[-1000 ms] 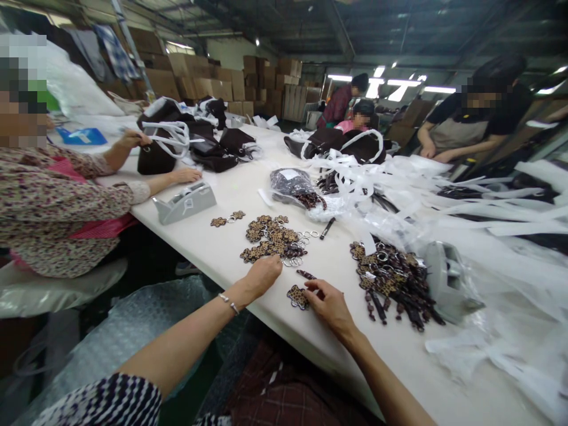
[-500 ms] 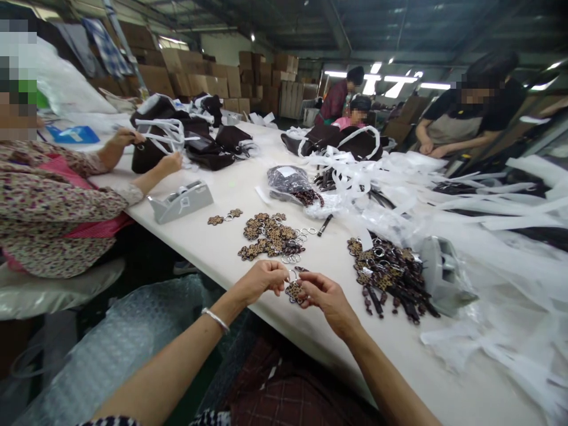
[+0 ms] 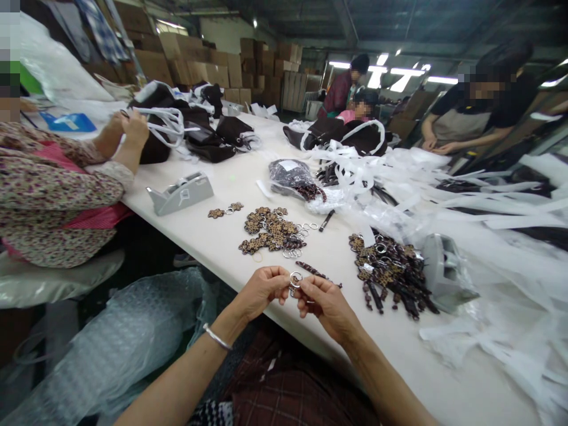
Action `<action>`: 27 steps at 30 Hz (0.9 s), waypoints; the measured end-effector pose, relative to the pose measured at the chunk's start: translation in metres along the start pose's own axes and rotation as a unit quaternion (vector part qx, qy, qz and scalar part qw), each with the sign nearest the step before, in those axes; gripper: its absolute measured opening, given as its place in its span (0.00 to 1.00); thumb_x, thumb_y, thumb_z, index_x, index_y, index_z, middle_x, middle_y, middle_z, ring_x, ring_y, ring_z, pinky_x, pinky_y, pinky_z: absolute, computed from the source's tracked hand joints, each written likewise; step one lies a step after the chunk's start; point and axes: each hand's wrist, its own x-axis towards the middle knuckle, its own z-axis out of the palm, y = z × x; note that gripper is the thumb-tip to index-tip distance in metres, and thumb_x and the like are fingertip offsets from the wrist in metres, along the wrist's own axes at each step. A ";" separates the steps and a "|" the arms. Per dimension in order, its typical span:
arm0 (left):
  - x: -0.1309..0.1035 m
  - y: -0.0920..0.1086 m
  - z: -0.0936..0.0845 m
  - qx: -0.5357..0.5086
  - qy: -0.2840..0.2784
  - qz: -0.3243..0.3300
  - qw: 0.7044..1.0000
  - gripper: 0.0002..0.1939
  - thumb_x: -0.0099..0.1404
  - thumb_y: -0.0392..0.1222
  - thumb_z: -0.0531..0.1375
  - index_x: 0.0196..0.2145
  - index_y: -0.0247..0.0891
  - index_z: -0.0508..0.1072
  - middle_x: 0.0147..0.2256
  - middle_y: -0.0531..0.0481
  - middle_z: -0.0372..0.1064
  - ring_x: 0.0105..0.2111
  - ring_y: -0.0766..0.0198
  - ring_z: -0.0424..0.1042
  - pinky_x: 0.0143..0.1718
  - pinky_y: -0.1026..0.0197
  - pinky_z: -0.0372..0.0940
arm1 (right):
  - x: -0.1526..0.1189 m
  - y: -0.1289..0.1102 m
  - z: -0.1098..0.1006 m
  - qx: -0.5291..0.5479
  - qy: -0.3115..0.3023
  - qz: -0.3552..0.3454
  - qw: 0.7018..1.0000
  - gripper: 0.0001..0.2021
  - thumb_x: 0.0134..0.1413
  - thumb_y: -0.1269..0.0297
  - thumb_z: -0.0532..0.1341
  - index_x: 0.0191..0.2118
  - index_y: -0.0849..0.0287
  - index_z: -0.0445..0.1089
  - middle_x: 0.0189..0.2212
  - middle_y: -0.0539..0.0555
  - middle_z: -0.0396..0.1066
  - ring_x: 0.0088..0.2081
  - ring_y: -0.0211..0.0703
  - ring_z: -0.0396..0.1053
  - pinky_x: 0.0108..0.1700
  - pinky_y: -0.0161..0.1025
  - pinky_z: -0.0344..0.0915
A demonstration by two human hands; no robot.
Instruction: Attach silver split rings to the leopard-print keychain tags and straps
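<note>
Close to the table's front edge, my left hand (image 3: 267, 286) and my right hand (image 3: 323, 296) meet at a metal key ring (image 3: 296, 276). Both pinch it between thumb and fingers, one from each side. A small part of a leopard-print flower charm shows below the ring; my fingers hide most of it. Just beyond my right hand lies a dark beaded strap (image 3: 316, 272). Farther back is a pile of leopard-print flower charms (image 3: 270, 229), with loose key rings (image 3: 306, 228) at its right side.
To the right lies a heap of assembled keychains (image 3: 386, 269), beside a grey tape dispenser (image 3: 441, 272). Another tape dispenser (image 3: 181, 192) stands at the left edge. A co-worker's hands (image 3: 131, 130) handle dark bags there. White strips (image 3: 488, 195) cover the right side.
My hands have drawn together around the ring, which now stands more upright. The flower charm is mostly covered by my fingers. At left, the co-worker's hands have come together.
</note>
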 end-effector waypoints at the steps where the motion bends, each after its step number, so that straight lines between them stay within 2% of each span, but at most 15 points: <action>1: -0.001 0.000 0.000 -0.002 0.000 0.001 1.000 0.11 0.57 0.43 0.66 0.28 0.33 0.71 0.19 0.55 0.68 0.17 0.74 0.64 0.20 0.70 0.57 | 0.000 0.000 0.000 0.002 -0.002 0.000 1.000 0.15 0.49 0.53 0.70 0.31 0.62 0.73 0.27 0.52 0.73 0.24 0.34 0.67 0.24 0.32 0.67; 6: -0.004 -0.001 -0.002 -0.008 -0.004 -0.004 1.000 0.11 0.58 0.43 0.66 0.28 0.32 0.70 0.19 0.54 0.68 0.18 0.73 0.64 0.21 0.71 0.59 | 0.002 -0.002 0.000 0.010 -0.018 -0.001 1.000 0.16 0.53 0.52 0.66 0.33 0.62 0.74 0.27 0.52 0.73 0.23 0.33 0.67 0.23 0.32 0.66; 11: -0.007 -0.006 -0.002 0.004 -0.013 -0.006 1.000 0.11 0.59 0.42 0.65 0.28 0.33 0.69 0.19 0.54 0.67 0.18 0.73 0.64 0.20 0.71 0.59 | 0.006 -0.006 0.002 -0.013 0.001 0.007 1.000 0.16 0.50 0.52 0.68 0.28 0.62 0.71 0.21 0.48 0.70 0.16 0.29 0.61 0.16 0.28 0.58; 13: -0.009 -0.006 0.001 0.029 -0.004 0.018 0.999 0.10 0.60 0.42 0.65 0.31 0.34 0.69 0.22 0.54 0.68 0.20 0.70 0.66 0.21 0.69 0.62 | 0.007 -0.005 0.003 -0.005 0.016 0.010 1.000 0.17 0.48 0.52 0.70 0.28 0.62 0.71 0.21 0.48 0.70 0.15 0.28 0.60 0.15 0.27 0.57; 15: -0.013 -0.004 0.004 0.085 0.014 0.068 0.994 0.10 0.61 0.42 0.64 0.37 0.35 0.70 0.27 0.52 0.70 0.26 0.66 0.70 0.24 0.66 0.67 | 0.007 -0.003 0.003 0.016 0.028 0.013 0.999 0.17 0.46 0.53 0.71 0.27 0.62 0.71 0.20 0.48 0.70 0.15 0.29 0.61 0.15 0.27 0.58; 18: -0.023 -0.002 0.005 0.248 0.024 0.172 0.953 0.08 0.65 0.42 0.61 0.41 0.38 0.72 0.41 0.45 0.71 0.40 0.60 0.72 0.36 0.60 0.71 | 0.007 0.006 0.003 0.053 0.034 0.036 0.997 0.16 0.45 0.54 0.71 0.28 0.62 0.71 0.20 0.48 0.70 0.16 0.29 0.61 0.15 0.27 0.59; 20: -0.029 -0.002 0.004 0.363 0.001 0.223 0.905 0.07 0.67 0.41 0.59 0.41 0.40 0.75 0.47 0.43 0.70 0.48 0.58 0.70 0.47 0.57 0.68 | 0.006 0.015 0.004 0.071 0.037 0.064 0.995 0.15 0.45 0.55 0.71 0.29 0.63 0.71 0.19 0.47 0.68 0.16 0.29 0.61 0.15 0.26 0.59; 22: -0.036 -0.004 0.001 0.434 -0.034 0.243 0.867 0.09 0.69 0.38 0.56 0.42 0.41 0.75 0.48 0.43 0.70 0.51 0.58 0.68 0.53 0.56 0.63 | 0.003 0.025 0.004 0.083 0.042 0.091 0.992 0.16 0.44 0.56 0.71 0.30 0.63 0.71 0.19 0.46 0.67 0.16 0.28 0.60 0.14 0.25 0.58; 24: -0.041 -0.007 -0.001 0.459 -0.057 0.237 0.854 0.10 0.69 0.36 0.55 0.42 0.41 0.76 0.47 0.43 0.71 0.49 0.59 0.70 0.53 0.57 0.63 | -0.002 0.034 0.003 0.081 0.044 0.110 0.990 0.16 0.44 0.55 0.71 0.29 0.63 0.70 0.19 0.46 0.67 0.15 0.28 0.59 0.14 0.25 0.56; 27: -0.050 -0.012 -0.002 0.448 -0.054 0.196 0.871 0.09 0.66 0.32 0.57 0.38 0.40 0.77 0.42 0.45 0.74 0.43 0.60 0.72 0.48 0.60 0.64 | -0.009 0.043 0.001 0.038 0.026 0.132 0.990 0.18 0.45 0.52 0.70 0.27 0.62 0.68 0.19 0.47 0.68 0.15 0.28 0.59 0.14 0.26 0.57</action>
